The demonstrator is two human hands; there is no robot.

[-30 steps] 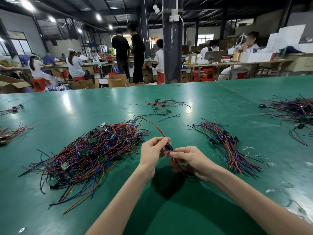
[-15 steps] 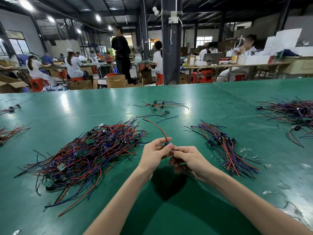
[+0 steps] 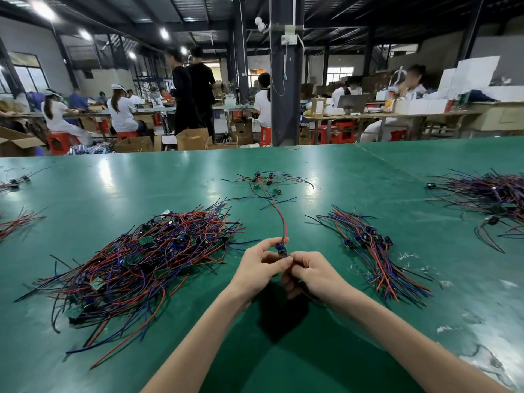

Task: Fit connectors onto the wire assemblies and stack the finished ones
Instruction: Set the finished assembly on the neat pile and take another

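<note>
I see both hands together low over the worktop [image 3: 326,171]. Left hand [image 3: 259,268] fingers pinch the blue connector [image 3: 280,249], right hand [image 3: 313,275] fingers curled on its lower end. Red wire [image 3: 280,219] rises off it. Tangled wire pile [image 3: 141,259] left, connector-fitted bundle [image 3: 374,251] right

No lettering was legible from where I stood, neither on the white boxes [image 3: 476,72] nor the cardboard cartons [image 3: 192,139].
</note>
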